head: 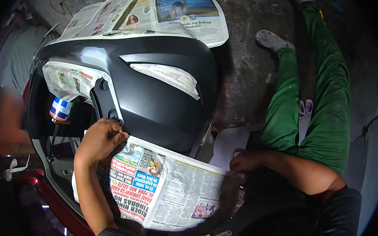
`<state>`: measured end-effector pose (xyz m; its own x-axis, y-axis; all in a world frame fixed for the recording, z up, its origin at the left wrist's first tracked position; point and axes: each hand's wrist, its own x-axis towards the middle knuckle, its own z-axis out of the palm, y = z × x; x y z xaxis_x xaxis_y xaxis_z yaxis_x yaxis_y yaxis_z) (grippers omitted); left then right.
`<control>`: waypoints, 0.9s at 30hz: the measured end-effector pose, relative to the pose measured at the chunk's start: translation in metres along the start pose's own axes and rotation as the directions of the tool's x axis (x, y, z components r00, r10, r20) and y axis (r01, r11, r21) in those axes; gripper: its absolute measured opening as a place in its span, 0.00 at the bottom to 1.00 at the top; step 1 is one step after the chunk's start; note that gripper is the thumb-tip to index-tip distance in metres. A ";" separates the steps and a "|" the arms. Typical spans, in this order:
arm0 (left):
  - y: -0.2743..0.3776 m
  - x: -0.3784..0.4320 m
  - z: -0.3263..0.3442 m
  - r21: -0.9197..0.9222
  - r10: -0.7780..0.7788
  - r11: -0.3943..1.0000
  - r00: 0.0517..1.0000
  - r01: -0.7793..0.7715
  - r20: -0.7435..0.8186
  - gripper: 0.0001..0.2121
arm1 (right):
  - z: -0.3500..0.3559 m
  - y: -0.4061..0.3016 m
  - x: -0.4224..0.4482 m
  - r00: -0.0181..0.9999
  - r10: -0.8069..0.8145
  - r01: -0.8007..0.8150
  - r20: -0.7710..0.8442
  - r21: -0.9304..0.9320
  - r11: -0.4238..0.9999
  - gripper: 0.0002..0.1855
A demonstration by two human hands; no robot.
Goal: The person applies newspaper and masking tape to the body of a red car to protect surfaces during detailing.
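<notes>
In the head view, a newspaper sheet (186,191) hangs along the lower edge of a dark grey car body panel (156,115). A pale strip, apparently masking tape, runs along the sheet's top edge. My left hand (102,138) pinches the sheet's upper left corner against the panel, thumb and fingers together. At the upper right corner my right hand (245,163) grips the same sheet, its fingers partly in shadow. A pale curved edge, perhaps of a tape roll (236,152), shows at that hand. White masking (167,76) fills the panel's slanted opening.
More newspaper (196,18) covers the panel's far side and its left cutout (68,80). A blue and white can (60,108) stands at the left. Dark red bodywork (52,203) lies below. Another person (20,58) is at far left. Green-trousered legs (326,105) stretch across the right.
</notes>
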<state>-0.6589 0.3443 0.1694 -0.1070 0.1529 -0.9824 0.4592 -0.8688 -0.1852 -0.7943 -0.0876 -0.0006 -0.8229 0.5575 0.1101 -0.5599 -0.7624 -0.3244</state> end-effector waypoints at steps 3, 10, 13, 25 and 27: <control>0.001 0.003 0.001 0.035 -0.017 0.999 0.999 0.016 0.031 0.10 | 0.002 0.007 0.006 1.000 -0.002 0.002 0.003 0.005 1.000 0.23; 0.005 -0.003 0.002 0.159 -0.007 0.987 1.000 0.011 -0.026 0.10 | 0.018 0.032 0.039 0.980 -0.150 0.148 -0.130 -0.028 0.989 0.20; 0.007 0.005 0.004 0.223 -0.022 0.974 0.999 0.030 -0.036 0.13 | 0.023 0.034 0.075 0.969 -0.090 0.096 -0.228 0.015 0.995 0.18; 0.031 -0.006 0.012 0.571 0.169 0.819 0.925 0.060 -0.340 0.15 | 0.028 0.019 0.125 0.967 -0.007 0.032 -0.253 0.092 0.995 0.17; 0.051 -0.005 0.018 0.659 0.273 0.743 0.844 0.119 -0.461 0.14 | 0.027 0.014 0.118 0.962 -0.015 0.023 -0.272 0.028 0.999 0.16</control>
<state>-0.6508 0.2910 0.1654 0.4417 0.1089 -0.8905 -0.2527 -0.9373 -0.2400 -0.9021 -0.0416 0.0336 -0.7571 0.6370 -0.1450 -0.5814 -0.7582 -0.2952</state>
